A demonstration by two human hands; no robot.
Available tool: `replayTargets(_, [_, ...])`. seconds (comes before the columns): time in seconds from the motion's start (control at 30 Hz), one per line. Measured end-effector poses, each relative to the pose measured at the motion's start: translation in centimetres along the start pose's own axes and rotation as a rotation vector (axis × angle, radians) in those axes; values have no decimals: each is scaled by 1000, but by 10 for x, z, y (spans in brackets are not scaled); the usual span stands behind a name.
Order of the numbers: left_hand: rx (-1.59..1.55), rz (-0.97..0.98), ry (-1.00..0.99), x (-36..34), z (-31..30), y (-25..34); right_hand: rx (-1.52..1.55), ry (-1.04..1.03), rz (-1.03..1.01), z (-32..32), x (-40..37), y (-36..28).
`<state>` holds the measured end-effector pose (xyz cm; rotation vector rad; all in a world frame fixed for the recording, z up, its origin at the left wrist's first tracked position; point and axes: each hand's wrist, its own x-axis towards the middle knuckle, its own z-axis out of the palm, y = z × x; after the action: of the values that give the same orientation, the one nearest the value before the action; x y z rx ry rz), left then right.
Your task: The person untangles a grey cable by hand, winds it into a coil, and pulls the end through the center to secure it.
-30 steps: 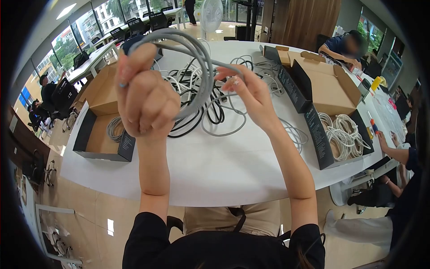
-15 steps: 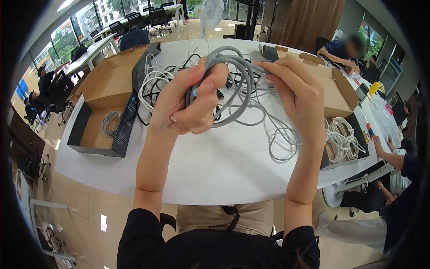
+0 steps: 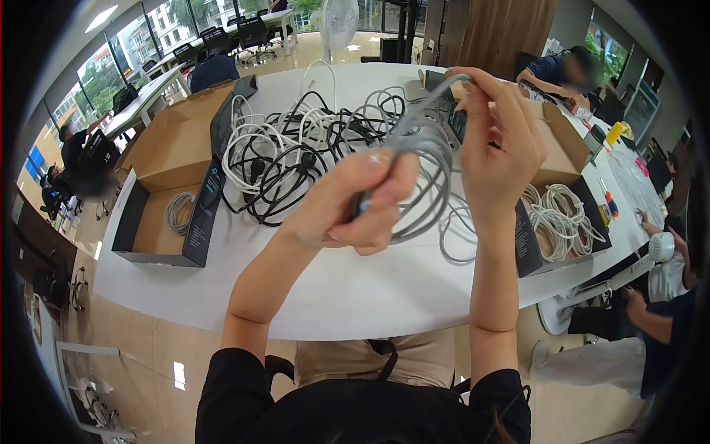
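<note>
Broad white table (image 3: 355, 303) with a curved near edge, set over glossy tan floor tiles (image 3: 148, 333); beyond it, a white fan (image 3: 339, 26) and a wood-panelled wall (image 3: 503, 33). Toward the far side, a tangle of black and white cables (image 3: 307, 159). At left, an open black cardboard box (image 3: 157, 259) containing one gray cable coil (image 3: 177, 214); at right, another open black box (image 3: 526, 244), heaped with white cables (image 3: 566, 226). Above the table, between both boxes, a looped gray cable (image 3: 442, 174), clasped in curled fingers of the left hand (image 3: 333, 189) and pinched, at a raised length, between fingers of the right hand (image 3: 506, 140).
</note>
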<state>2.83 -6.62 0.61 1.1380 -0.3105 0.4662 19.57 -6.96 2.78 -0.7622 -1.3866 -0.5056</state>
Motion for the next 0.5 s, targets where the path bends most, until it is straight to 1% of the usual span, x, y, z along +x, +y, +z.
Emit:
replayTargets(0.13, [-56,177,-156,-8,3,14,147,-129,124,4,-5,-19])
replayTargets(0.17, [-71,216,-195,-8,5,18,151,-125,84,7,-7,-20])
replayTargets(0.23, [-71,282,-255,-10,5,24,289,-262,203,6,-10,-26])
replayTargets(0.27, [-84,274,-270,-12,5,26,356,-329,264,6,-12,-28])
replayTargets(0.3, [-96,267,-286,-14,5,28,504,-362,329,7,-13,-27])
replayTargets(0.33, [-108,261,-303,-15,6,29,460,-339,265,7,-11,-29])
replayTargets(0.4, [-47,229,-241,-15,8,26,375,-293,135,7,-7,-32])
replayTargets(0.47, [-2,187,-208,-14,5,20,282,-209,-167,11,-1,-21])
replayTargets(0.5, [-31,168,-220,-12,4,18,244,-195,-252,10,0,-17])
